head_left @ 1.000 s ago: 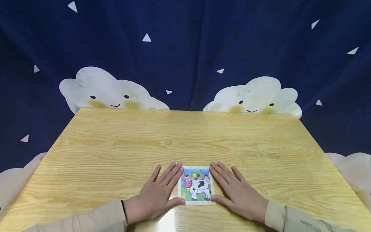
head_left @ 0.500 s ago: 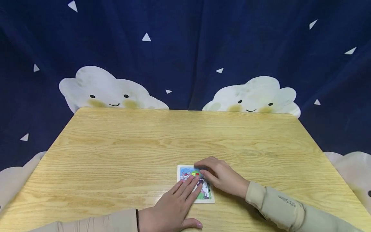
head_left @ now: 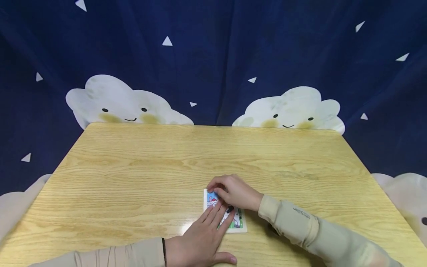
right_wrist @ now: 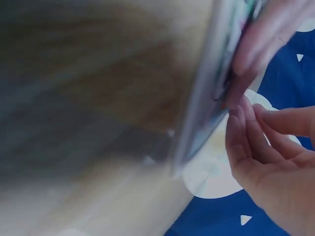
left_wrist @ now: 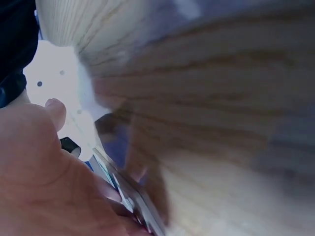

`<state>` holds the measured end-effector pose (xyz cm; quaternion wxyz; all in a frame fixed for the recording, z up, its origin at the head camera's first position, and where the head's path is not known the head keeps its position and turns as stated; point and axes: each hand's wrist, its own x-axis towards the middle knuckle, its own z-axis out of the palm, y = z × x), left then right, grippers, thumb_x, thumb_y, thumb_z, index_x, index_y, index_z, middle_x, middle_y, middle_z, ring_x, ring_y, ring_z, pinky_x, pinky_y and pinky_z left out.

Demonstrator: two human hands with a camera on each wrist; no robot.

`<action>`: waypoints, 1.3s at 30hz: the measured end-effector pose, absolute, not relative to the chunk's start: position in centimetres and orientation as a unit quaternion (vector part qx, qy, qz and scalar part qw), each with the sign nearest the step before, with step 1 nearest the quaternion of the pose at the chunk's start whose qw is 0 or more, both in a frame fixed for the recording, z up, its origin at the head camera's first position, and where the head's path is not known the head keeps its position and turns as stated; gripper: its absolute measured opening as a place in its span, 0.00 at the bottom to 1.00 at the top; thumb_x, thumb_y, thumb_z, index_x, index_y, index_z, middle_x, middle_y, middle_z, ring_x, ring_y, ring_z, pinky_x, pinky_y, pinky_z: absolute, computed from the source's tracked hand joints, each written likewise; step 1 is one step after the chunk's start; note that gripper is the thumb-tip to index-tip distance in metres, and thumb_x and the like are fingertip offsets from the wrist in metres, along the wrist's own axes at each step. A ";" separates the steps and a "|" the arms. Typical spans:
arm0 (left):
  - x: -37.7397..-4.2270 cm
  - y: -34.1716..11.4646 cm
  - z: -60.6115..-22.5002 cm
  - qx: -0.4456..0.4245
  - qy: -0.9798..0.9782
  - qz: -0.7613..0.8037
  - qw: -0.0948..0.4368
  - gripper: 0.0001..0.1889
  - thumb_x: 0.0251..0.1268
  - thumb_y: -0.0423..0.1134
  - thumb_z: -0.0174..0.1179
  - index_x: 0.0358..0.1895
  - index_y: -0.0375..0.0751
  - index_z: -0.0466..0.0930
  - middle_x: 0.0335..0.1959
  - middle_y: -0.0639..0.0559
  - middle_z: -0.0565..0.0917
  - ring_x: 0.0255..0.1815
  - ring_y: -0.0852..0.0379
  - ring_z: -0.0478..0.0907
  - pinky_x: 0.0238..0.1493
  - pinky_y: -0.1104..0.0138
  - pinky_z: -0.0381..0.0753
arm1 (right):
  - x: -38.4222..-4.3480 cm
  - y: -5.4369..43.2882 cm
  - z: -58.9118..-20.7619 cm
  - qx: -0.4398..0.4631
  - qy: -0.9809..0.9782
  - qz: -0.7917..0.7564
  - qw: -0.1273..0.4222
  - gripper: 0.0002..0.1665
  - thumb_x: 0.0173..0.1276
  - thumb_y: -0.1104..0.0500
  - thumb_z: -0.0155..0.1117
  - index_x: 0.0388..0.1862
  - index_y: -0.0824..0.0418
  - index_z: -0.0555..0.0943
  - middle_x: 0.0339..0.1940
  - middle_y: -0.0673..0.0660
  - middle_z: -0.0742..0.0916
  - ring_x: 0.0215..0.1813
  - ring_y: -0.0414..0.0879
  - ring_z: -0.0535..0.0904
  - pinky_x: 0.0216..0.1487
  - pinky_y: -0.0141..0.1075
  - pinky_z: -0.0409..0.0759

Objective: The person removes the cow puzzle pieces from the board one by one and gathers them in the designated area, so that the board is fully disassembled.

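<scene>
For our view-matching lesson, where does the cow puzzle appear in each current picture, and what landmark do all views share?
Head: the cow puzzle lies low, just right of centre, partly covered by the left hand and right hand.
Left wrist: nearly edge-on, below and left of centre.
Right wrist: nearly edge-on, slanting down from the top edge, right of centre.
Shared landmark: wood-grain table.

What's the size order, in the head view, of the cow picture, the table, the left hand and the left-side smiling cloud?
1. Table
2. Left-side smiling cloud
Below these, unranked: left hand and cow picture; the latter is partly covered, so its full size is unsure.
</scene>
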<state>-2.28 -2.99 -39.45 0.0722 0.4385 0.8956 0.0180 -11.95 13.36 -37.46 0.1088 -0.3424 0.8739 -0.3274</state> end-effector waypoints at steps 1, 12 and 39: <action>-2.3 -3.0 -39.4 0.437 0.896 0.016 0.074 0.52 0.65 0.75 0.31 0.78 0.35 0.43 0.78 0.34 0.41 0.79 0.43 0.36 0.74 0.55 0.50 | -12.0 13.2 -37.4 -0.345 0.873 -0.326 0.111 0.10 0.71 0.69 0.58 0.44 0.62 0.84 0.38 0.51 0.89 0.40 0.38 0.82 0.46 0.34 0.79; -2.1 -2.9 -39.6 0.428 0.901 0.010 0.076 0.54 0.63 0.78 0.30 0.79 0.37 0.42 0.79 0.35 0.42 0.79 0.44 0.39 0.74 0.55 0.49 | -12.8 12.2 -36.5 -0.330 0.874 -0.327 0.142 0.07 0.70 0.70 0.58 0.40 0.66 0.84 0.32 0.53 0.88 0.31 0.37 0.81 0.34 0.29 0.78; -1.9 -2.9 -39.6 0.412 0.908 -0.012 0.077 0.55 0.60 0.79 0.28 0.79 0.39 0.41 0.79 0.38 0.42 0.79 0.46 0.37 0.74 0.55 0.48 | -12.7 12.4 -37.2 -0.349 0.834 -0.388 0.178 0.07 0.62 0.71 0.68 0.37 0.61 0.85 0.30 0.51 0.87 0.29 0.36 0.78 0.34 0.29 0.78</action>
